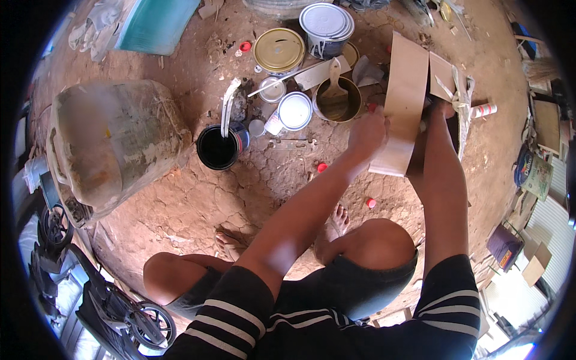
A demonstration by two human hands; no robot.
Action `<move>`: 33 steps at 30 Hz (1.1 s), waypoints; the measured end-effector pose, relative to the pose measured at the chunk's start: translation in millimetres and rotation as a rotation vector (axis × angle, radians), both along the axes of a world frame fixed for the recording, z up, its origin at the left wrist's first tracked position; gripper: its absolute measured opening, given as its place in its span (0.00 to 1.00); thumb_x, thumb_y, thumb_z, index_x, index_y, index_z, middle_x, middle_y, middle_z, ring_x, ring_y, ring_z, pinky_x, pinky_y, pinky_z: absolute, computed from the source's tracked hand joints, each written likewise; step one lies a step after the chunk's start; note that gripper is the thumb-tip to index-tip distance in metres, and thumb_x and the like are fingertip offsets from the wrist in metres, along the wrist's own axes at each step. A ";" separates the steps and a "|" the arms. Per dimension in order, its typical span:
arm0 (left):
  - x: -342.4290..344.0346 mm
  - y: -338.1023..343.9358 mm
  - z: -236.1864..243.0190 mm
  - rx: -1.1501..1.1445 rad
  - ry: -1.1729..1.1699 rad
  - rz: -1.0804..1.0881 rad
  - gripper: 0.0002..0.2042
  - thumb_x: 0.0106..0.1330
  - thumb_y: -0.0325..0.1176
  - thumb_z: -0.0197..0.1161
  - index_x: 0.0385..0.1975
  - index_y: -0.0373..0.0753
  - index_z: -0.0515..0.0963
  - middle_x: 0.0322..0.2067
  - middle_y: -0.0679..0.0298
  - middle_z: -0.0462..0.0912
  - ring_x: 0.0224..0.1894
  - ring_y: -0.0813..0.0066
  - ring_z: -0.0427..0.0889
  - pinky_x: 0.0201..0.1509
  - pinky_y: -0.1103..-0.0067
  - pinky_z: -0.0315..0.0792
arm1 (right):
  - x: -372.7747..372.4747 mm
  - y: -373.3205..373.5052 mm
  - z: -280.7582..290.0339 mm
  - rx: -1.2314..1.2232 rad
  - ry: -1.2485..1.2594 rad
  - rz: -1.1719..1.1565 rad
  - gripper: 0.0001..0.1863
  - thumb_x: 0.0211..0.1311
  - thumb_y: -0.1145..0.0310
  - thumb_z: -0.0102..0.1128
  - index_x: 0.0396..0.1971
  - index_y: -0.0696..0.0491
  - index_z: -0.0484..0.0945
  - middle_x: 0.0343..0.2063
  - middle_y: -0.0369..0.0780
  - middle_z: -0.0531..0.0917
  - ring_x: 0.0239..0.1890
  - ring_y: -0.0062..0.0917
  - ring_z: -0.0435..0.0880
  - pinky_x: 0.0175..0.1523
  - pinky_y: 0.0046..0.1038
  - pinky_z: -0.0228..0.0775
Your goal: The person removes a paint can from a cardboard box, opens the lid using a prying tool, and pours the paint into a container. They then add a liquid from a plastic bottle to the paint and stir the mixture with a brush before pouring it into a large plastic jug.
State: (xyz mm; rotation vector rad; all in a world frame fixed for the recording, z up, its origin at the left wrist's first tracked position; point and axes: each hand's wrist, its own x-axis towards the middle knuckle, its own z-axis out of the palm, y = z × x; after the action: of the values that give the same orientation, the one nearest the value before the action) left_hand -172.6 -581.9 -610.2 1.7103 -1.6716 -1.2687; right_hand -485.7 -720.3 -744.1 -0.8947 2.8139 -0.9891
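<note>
Over the cracked dirt floor (198, 198), toward its far right side, a tan cardboard sheet (403, 102) hangs upright, long axis running top to bottom, creased down the middle. Left hand (367, 133) pinches its left edge, fingers curled shut on it. Right hand (443, 108) sits behind the right flap, nearly touching; its grip is hidden, can't call it. Left of them, beyond the left hand: a can with a brush (338, 99), smaller white lid (295, 110).
</note>
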 end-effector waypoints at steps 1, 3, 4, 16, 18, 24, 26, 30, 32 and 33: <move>5.7 1.1 -2.2 0.056 -0.026 -0.040 0.16 0.73 0.42 0.55 0.48 0.35 0.75 0.31 0.42 0.85 0.38 0.41 0.85 0.42 0.51 0.77 | 18.1 3.5 0.3 -0.077 -0.149 -0.008 0.33 0.54 0.45 0.70 0.50 0.57 0.82 0.49 0.48 0.86 0.49 0.42 0.86 0.53 0.43 0.79; 1.3 5.5 -5.3 0.105 0.009 -0.047 0.15 0.73 0.40 0.55 0.48 0.35 0.75 0.32 0.42 0.85 0.38 0.40 0.85 0.42 0.51 0.77 | 14.0 2.9 0.9 -0.130 -0.309 -0.048 0.37 0.55 0.40 0.68 0.54 0.56 0.80 0.52 0.45 0.85 0.52 0.38 0.85 0.54 0.41 0.78; 0.4 9.4 -7.8 0.108 0.043 -0.001 0.15 0.73 0.40 0.55 0.49 0.35 0.75 0.32 0.41 0.84 0.38 0.39 0.84 0.42 0.51 0.77 | 14.6 2.2 -2.5 -0.092 -0.350 -0.064 0.36 0.56 0.41 0.68 0.55 0.55 0.80 0.52 0.45 0.85 0.52 0.38 0.85 0.55 0.40 0.78; -34.9 39.3 -19.0 0.141 0.096 0.176 0.17 0.75 0.43 0.55 0.42 0.31 0.77 0.32 0.38 0.83 0.39 0.34 0.83 0.43 0.49 0.73 | 18.9 21.9 -16.3 -0.343 -0.043 0.174 0.34 0.64 0.43 0.59 0.56 0.60 0.78 0.54 0.52 0.82 0.54 0.45 0.81 0.59 0.42 0.74; -25.2 45.2 -23.1 0.154 0.062 0.191 0.16 0.75 0.42 0.55 0.43 0.31 0.77 0.31 0.38 0.83 0.39 0.35 0.83 0.43 0.49 0.74 | 31.6 25.4 -24.2 -0.407 -0.153 0.243 0.33 0.65 0.47 0.61 0.58 0.61 0.75 0.57 0.52 0.80 0.56 0.41 0.80 0.61 0.39 0.72; -32.6 55.0 -11.9 0.130 0.225 0.179 0.15 0.75 0.40 0.55 0.46 0.30 0.74 0.30 0.39 0.83 0.35 0.34 0.83 0.40 0.49 0.74 | -53.1 5.1 -29.7 -0.235 -0.130 0.450 0.33 0.66 0.49 0.62 0.60 0.60 0.74 0.57 0.51 0.80 0.55 0.40 0.79 0.61 0.39 0.72; -56.8 54.6 0.0 0.097 0.305 0.218 0.15 0.75 0.39 0.55 0.48 0.30 0.73 0.27 0.40 0.83 0.33 0.33 0.83 0.38 0.49 0.74 | -81.0 -9.3 -10.3 -0.093 -0.057 0.460 0.33 0.67 0.45 0.56 0.59 0.58 0.75 0.60 0.55 0.77 0.60 0.51 0.77 0.64 0.44 0.70; -48.4 66.1 5.7 -0.528 -0.264 0.221 0.25 0.68 0.37 0.63 0.65 0.41 0.70 0.64 0.42 0.71 0.69 0.43 0.67 0.67 0.47 0.63 | 8.0 6.9 5.5 -0.032 -0.007 0.449 0.38 0.65 0.41 0.59 0.61 0.59 0.74 0.57 0.53 0.81 0.59 0.47 0.80 0.62 0.43 0.72; -61.1 71.6 10.0 -0.557 -0.182 -0.142 0.32 0.64 0.41 0.68 0.68 0.45 0.68 0.72 0.49 0.58 0.76 0.47 0.54 0.73 0.47 0.53 | 4.3 9.7 18.3 0.010 -0.025 0.418 0.37 0.65 0.41 0.56 0.61 0.59 0.75 0.58 0.55 0.80 0.61 0.50 0.78 0.63 0.45 0.71; -63.9 72.8 11.0 -0.565 -0.146 -0.323 0.35 0.62 0.43 0.70 0.70 0.47 0.66 0.76 0.53 0.52 0.79 0.48 0.48 0.76 0.47 0.47 | 7.7 8.9 21.7 0.043 -0.042 0.399 0.36 0.66 0.42 0.55 0.60 0.59 0.75 0.58 0.56 0.80 0.62 0.51 0.77 0.63 0.46 0.71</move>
State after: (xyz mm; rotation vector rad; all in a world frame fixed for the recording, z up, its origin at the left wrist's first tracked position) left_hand -236.5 -509.1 -599.2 1.2475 -2.1954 -0.6909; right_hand -478.0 -711.4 -722.5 -1.3398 2.4652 -0.8721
